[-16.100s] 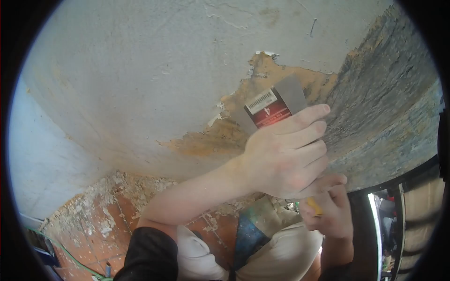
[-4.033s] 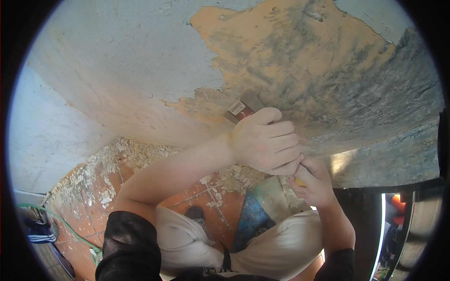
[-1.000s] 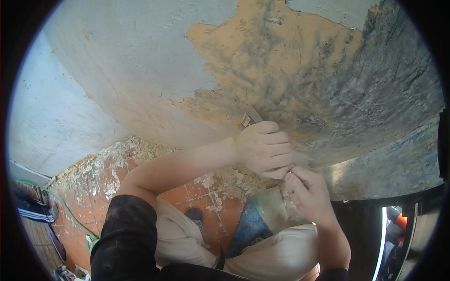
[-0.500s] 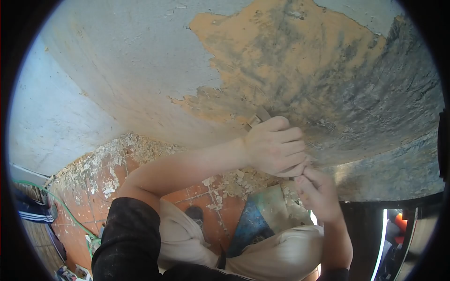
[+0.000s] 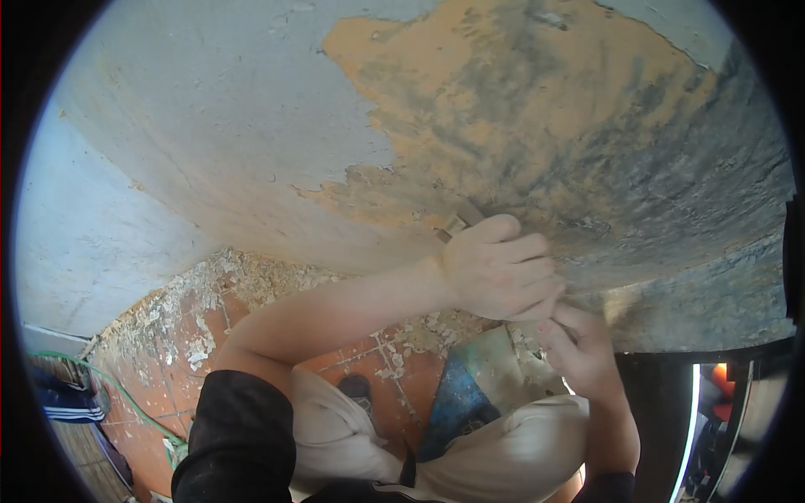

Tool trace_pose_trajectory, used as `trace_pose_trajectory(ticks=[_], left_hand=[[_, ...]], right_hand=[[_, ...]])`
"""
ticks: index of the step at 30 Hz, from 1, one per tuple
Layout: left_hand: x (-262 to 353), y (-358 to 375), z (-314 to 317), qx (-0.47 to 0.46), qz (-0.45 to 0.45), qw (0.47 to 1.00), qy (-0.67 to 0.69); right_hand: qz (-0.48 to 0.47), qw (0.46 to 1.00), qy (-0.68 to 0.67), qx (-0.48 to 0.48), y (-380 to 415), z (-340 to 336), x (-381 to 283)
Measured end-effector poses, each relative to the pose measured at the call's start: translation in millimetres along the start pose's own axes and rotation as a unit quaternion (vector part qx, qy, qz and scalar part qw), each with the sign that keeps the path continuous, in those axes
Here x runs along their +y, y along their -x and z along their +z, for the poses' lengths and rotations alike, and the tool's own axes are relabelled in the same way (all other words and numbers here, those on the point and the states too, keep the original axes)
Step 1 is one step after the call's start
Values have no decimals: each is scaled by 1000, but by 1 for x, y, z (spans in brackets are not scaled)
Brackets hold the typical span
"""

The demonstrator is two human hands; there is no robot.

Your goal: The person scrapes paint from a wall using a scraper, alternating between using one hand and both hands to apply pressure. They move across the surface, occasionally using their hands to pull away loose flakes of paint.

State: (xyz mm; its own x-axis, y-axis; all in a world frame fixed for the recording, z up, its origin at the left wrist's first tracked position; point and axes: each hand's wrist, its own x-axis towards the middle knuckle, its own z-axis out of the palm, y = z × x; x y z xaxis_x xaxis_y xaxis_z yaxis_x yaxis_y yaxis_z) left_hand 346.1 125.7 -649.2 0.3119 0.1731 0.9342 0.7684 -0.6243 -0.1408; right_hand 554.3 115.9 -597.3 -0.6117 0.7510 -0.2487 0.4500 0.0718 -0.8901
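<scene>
My left hand (image 5: 503, 268) is wrapped round a scraper (image 5: 471, 213), whose flat metal blade shows beyond the thumb side, against the wall. Most of its handle is hidden in the fist. Just below, my right hand (image 5: 579, 339) is closed at the handle's lower end, its fingers touching the heel of my left hand. The blade rests near the lower part of a bare orange and dark grey patch (image 5: 470, 101), where the paint is off. Pale grey-blue paint (image 5: 243, 92) with a ragged edge borders that patch on the left.
Paint flakes (image 5: 251, 272) litter the red tiled floor (image 5: 335, 360) along the wall's foot. A blue and greenish sheet (image 5: 461, 390) lies between my legs. A green hose (image 5: 126, 394) runs at the left. A dark panel (image 5: 654, 402) stands at the lower right.
The view has shifted slightly. Both hands appear a little lower and further right, still closed together on the scraper, with its blade at nearly the same spot on the wall.
</scene>
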Motion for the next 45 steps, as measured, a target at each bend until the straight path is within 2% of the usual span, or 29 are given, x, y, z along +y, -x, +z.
trace_pose_trajectory(ticks=[2,4,5,8,10,12,13,15,16,18,19,21,24,26,28,34,40,41,43,45], left_hand=[[6,-7,11,37,0,999,25],[2,-8,3,29,-7,999,12],[0,-7,-3,12,-5,1000,2],[-4,0,-7,32,0,999,34],[-5,1,-9,24,4,999,23],[-2,-1,-6,18,15,999,23],[0,-3,-3,23,9,999,32],[4,-6,6,33,-1,999,37],[7,-7,12,37,7,997,60],[7,-6,13,42,10,996,78],[6,-5,12,45,6,996,81],[1,-3,9,48,6,995,83],[-3,6,-6,45,20,997,52],[-3,4,-11,-13,22,999,35],[-2,2,-7,-7,17,999,34],[-2,4,-4,19,10,999,44],[-5,3,-10,6,12,999,38],[-5,2,-9,-6,19,1000,22],[-3,0,-6,-1,19,999,26],[0,1,-1,4,11,1000,28]], right_hand=[[29,999,10,-18,2,-4,-6],[34,999,-24,19,3,-2,-12],[-19,998,52,16,-4,0,-7],[-24,995,82,45,2,21,-19],[-31,997,55,50,4,20,-13],[29,1000,-4,2,2,12,-7],[30,1000,-5,8,4,9,0],[-47,998,28,40,7,6,14],[-46,998,34,38,11,4,9],[77,995,-66,15,16,0,-8],[79,995,-65,12,14,3,-8],[18,999,-6,38,8,11,-3],[4,999,26,20,5,21,2],[-17,999,33,30,4,20,9],[-44,998,21,26,1,19,10],[34,999,-5,12,3,14,-3],[-43,998,31,26,0,21,-4],[-42,998,29,31,0,19,-3],[17,1000,-3,20,-1,15,0],[5,1000,1,25,2,10,12]])
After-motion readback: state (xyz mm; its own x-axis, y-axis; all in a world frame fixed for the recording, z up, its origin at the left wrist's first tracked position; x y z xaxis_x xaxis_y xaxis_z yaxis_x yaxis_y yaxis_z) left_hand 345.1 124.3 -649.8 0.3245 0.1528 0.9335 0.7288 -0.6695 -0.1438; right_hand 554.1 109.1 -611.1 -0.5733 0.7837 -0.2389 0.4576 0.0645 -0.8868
